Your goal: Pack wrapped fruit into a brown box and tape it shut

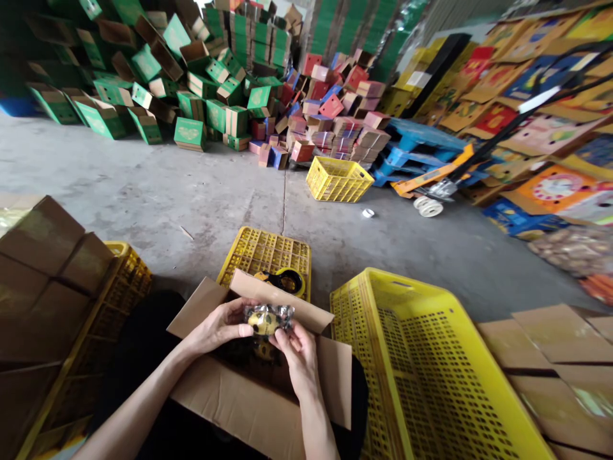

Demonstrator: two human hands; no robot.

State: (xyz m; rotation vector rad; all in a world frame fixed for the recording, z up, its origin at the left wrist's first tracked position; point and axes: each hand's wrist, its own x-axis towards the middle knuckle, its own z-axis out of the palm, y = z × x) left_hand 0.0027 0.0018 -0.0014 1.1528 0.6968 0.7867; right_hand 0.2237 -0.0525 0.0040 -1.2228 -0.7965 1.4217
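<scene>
Both my hands hold a small yellow and black item in a clear plastic wrapper [267,319] over an open brown cardboard box [249,396] on my lap. My left hand [218,326] grips its left side with fingers curled. My right hand [297,351] pinches its right side from below. More dark items lie inside the box, partly hidden. A yellow tape dispenser [286,280] rests on an upturned yellow crate [261,252] just beyond the box.
A large yellow plastic crate [431,370] stands at my right. Brown cartons [43,281] are stacked on another yellow crate at my left. Flat cartons [560,345] lie at the right. Across the concrete floor are piles of green boxes [191,76], red boxes, a yellow basket [338,179] and a pallet jack [431,191].
</scene>
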